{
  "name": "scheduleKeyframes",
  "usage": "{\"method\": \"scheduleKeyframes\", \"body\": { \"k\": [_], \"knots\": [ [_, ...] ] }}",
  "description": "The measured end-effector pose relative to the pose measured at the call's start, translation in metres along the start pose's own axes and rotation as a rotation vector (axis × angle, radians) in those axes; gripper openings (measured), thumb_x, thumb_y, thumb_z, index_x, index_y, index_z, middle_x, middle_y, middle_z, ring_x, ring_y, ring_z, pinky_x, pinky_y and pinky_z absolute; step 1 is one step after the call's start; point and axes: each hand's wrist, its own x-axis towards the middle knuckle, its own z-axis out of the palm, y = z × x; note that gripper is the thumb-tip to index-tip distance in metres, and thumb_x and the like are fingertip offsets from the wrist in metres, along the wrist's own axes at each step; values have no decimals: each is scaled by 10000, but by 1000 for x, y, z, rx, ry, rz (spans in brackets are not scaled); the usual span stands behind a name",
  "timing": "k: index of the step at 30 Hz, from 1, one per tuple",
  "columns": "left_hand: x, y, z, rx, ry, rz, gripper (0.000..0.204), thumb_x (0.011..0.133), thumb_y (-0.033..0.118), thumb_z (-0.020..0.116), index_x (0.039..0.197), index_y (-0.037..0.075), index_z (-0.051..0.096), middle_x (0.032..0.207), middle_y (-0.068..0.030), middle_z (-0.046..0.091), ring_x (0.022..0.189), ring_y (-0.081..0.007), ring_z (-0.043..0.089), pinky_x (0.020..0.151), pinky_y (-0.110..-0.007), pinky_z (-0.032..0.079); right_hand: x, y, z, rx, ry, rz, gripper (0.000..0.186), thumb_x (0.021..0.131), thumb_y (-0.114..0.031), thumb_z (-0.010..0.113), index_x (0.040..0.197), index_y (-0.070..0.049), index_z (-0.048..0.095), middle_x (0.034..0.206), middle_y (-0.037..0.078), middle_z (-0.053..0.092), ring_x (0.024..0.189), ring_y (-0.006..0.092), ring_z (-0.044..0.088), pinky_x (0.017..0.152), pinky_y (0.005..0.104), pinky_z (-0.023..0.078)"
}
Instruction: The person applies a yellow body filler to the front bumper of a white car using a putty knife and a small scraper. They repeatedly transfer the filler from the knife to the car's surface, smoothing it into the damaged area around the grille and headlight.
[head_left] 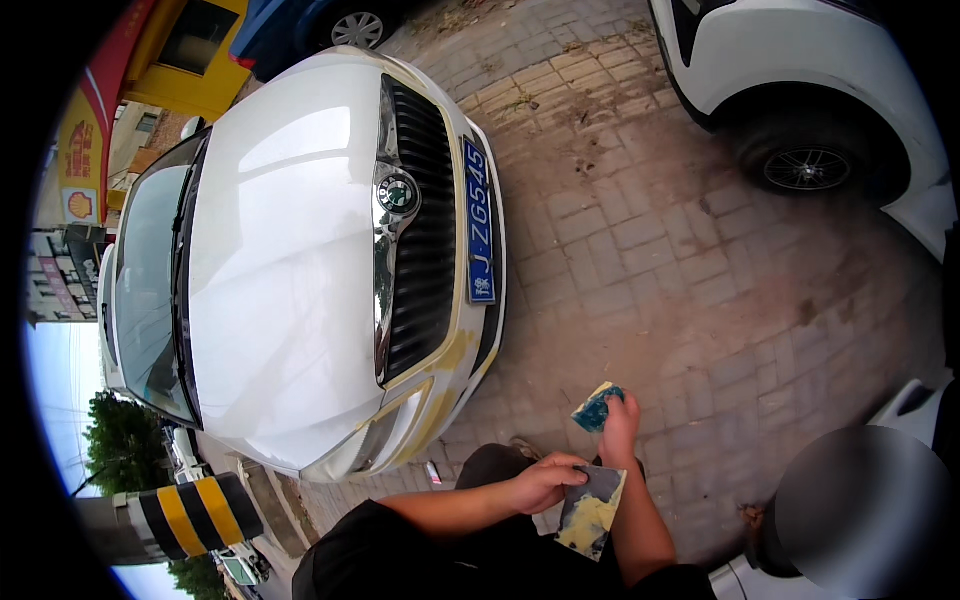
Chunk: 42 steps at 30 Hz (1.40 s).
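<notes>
My left hand (548, 482) grips a flat grey palette board (578, 497) by its edge, thumb on top. Pale yellow putty is smeared over much of the board's face. In my right hand (621, 424), just beyond the board, is a small blue-green putty spreader (594, 412) with yellow putty along its far edge. The spreader and the board are apart. To the left of both hands stands a white car (290, 230). Yellowish patches show on its front bumper (437, 412), around the headlight (375, 445) and along the dark grille (425, 240).
A second white vehicle with a dark wheel (805, 165) is at the far right, over brick paving (620, 260). Part of another pale vehicle (915, 405) shows near right, beside a blurred round patch. A black-and-yellow striped post (200, 515) stands at the lower left. A blue car (290, 35) is farther off.
</notes>
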Motion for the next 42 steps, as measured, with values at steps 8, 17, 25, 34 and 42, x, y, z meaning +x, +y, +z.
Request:
{"method": "scheduleKeyframes", "body": {
  "k": [8, 17, 25, 34, 42],
  "knots": [
    [20, 67, 59, 115, -74, -26, 248, 906, 59, 558, 1104, -72, 631, 1065, -102, 670, 1003, -157, 612, 903, -296, 448, 16, -71, 42, -124, 63, 20, 123, 878, -34, 521, 972, -16, 597, 839, 24, 608, 714, 107, 583, 657, 253, 486],
    [74, 276, 67, 480, -105, 152, 160, 918, 54, 558, 1007, -58, 631, 957, -67, 650, 889, -117, 577, 801, -273, 442, 100, -141, 162, -302, -27, 137, 108, 883, -33, 536, 966, -19, 605, 829, 20, 629, 724, 99, 594, 669, 251, 493],
    [102, 433, 45, 356, 95, 77, 142, 917, 58, 552, 957, -57, 625, 919, -68, 631, 847, -124, 568, 768, -271, 440, 208, -169, 296, -86, 41, 101, 118, 889, -22, 546, 993, -29, 601, 880, 10, 626, 774, 92, 591, 720, 242, 483],
    [168, 608, 69, 445, -56, 271, 118, 917, 49, 563, 947, -40, 633, 862, -34, 636, 797, -81, 559, 705, -264, 443, 311, -228, 426, -161, -11, 204, 140, 885, -31, 553, 1017, -35, 599, 919, 12, 631, 814, 102, 591, 745, 249, 478],
    [239, 776, 62, 380, 84, 235, 140, 912, 48, 564, 980, -58, 627, 912, -78, 640, 815, -125, 581, 720, -276, 446, 424, -311, 538, -222, 18, 236, 133, 893, -47, 544, 1011, -36, 605, 889, 14, 632, 776, 101, 591, 742, 255, 481]
  ]
}}
